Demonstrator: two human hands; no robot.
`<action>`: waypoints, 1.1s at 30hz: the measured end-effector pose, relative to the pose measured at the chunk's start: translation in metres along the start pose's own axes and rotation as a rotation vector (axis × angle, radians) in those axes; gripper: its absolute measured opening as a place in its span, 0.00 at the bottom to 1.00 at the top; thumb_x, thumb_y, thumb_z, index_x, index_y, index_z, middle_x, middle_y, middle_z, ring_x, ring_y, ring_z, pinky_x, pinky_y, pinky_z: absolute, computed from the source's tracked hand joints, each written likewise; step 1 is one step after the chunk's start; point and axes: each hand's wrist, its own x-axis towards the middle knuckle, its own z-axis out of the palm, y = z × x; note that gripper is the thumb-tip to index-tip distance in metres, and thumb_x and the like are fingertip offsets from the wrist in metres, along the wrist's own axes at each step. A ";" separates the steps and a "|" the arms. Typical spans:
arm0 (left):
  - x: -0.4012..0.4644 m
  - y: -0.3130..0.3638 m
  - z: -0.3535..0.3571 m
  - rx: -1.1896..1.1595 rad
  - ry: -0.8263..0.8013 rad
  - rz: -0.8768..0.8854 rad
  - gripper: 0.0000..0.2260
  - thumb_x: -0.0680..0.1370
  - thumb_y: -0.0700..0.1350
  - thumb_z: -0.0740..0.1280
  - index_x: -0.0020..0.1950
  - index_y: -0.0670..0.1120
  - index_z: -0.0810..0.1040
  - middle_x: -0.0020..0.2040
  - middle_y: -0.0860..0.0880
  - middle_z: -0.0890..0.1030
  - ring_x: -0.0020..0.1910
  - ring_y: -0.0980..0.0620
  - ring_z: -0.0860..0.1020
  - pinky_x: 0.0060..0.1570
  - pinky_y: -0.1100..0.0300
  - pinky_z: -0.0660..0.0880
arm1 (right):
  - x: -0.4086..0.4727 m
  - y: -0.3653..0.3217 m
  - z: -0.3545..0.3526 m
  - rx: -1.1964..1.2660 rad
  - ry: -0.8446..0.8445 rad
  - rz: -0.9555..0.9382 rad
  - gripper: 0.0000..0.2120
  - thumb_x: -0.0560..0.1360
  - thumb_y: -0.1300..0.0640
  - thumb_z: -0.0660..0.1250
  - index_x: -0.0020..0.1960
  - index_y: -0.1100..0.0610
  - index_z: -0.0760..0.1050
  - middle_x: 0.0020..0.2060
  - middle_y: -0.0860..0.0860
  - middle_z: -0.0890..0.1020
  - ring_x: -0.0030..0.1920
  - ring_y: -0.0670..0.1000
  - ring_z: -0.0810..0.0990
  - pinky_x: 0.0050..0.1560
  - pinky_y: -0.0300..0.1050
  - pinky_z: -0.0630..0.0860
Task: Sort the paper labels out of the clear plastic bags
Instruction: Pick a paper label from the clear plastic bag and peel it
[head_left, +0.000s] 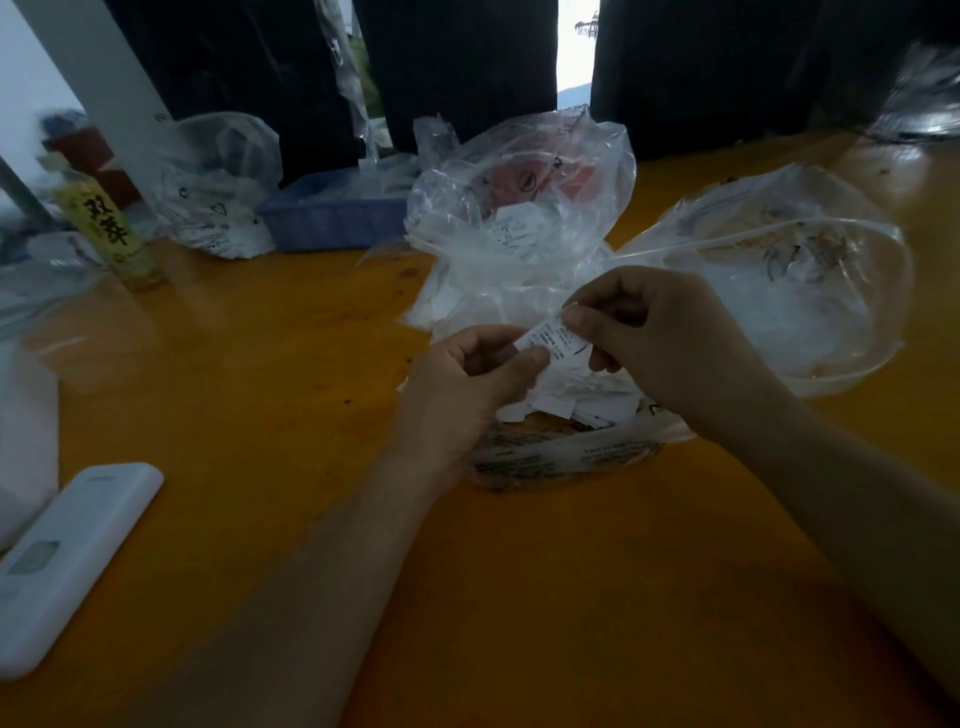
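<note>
White paper label sits at the centre of the frame, pinched at its lower-left end by the left hand and at its upper-right end by the right hand. Both hands hover over loose labels heaped on a clear plastic bag on the orange table.

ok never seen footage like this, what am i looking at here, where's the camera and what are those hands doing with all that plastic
There is no machine here. The one picture comes from a camera worn on a person's head, looking forward and down at their own bare hands. The left hand and right hand together pinch a small printed paper label. Under it lies a heap of more labels on a flattened plastic bag. Behind, on the orange table, sit crumpled clear plastic bags. Also there: a blue tray, a yellow-labelled bottle and a white remote-like device.
</note>
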 end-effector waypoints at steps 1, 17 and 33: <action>0.000 -0.001 0.000 0.011 -0.006 -0.002 0.08 0.74 0.46 0.80 0.52 0.53 0.87 0.43 0.53 0.86 0.45 0.52 0.86 0.46 0.62 0.82 | 0.000 0.000 0.000 0.001 -0.016 0.004 0.03 0.80 0.49 0.70 0.48 0.46 0.81 0.32 0.43 0.84 0.32 0.44 0.82 0.33 0.31 0.75; 0.000 0.000 0.001 -0.108 0.073 -0.044 0.16 0.65 0.53 0.82 0.50 0.50 0.88 0.51 0.47 0.88 0.53 0.45 0.87 0.54 0.46 0.83 | -0.007 -0.005 0.009 -0.120 -0.122 -0.085 0.07 0.78 0.42 0.69 0.49 0.42 0.83 0.41 0.32 0.82 0.41 0.38 0.83 0.41 0.30 0.77; -0.001 0.003 0.000 -0.135 -0.002 -0.019 0.10 0.67 0.49 0.81 0.46 0.53 0.88 0.48 0.50 0.89 0.50 0.51 0.87 0.47 0.62 0.82 | -0.002 -0.003 0.002 0.105 -0.113 0.116 0.17 0.75 0.44 0.74 0.60 0.45 0.73 0.42 0.40 0.85 0.40 0.43 0.85 0.37 0.33 0.79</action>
